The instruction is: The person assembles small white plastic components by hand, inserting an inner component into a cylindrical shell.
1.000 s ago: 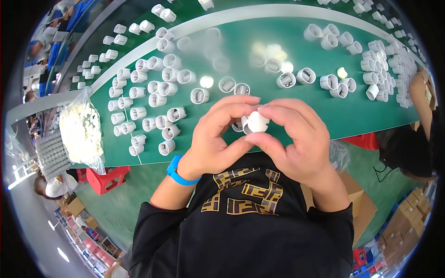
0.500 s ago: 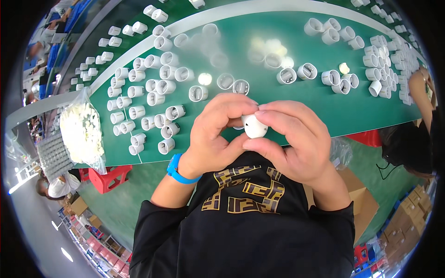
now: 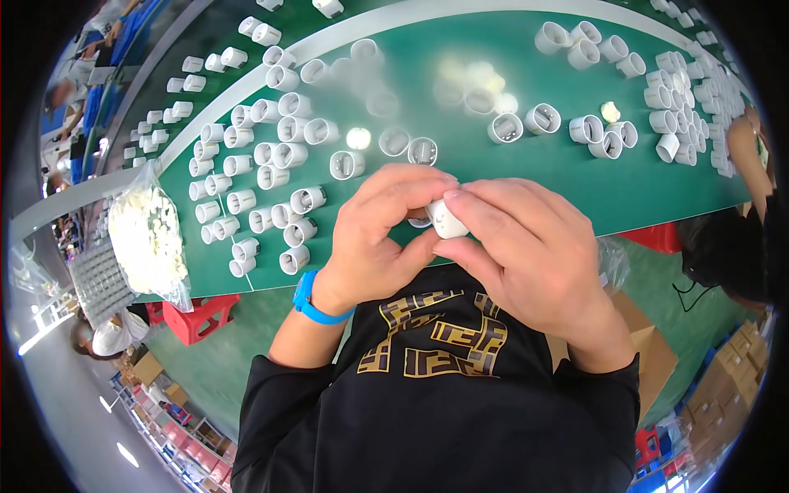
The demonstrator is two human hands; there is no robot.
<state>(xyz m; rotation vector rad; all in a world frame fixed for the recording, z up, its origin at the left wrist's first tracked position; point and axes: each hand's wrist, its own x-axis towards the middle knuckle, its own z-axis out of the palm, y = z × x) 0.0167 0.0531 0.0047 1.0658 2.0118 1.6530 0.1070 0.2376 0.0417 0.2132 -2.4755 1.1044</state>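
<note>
A small white rounded plastic piece with little dark marks (image 3: 446,222) is held up between my hands, over the table's near edge. My left hand (image 3: 382,234) curls round its far-left side, thumb and fingers closed toward it. From the other side my right hand (image 3: 526,246) pinches it with thumb and fingertips, covering much of it. Right behind the hands, a white open cup-shaped housing (image 3: 422,151) stands on the table, with metal strips inside. Another housing (image 3: 348,165) stands a little to the left, beside a round white piece (image 3: 357,138).
Many similar housings (image 3: 292,154) stand left on the green table (image 3: 460,49), with a dense cluster (image 3: 672,99) at far right. A clear bag of white parts (image 3: 148,234) lies at the left edge, beside a grey tray (image 3: 100,278). A person's arm (image 3: 744,152) is at far right.
The white piece has turned in my fingers and shifted slightly left. My right fingers now cover more of it. The whole view has shifted a little.
</note>
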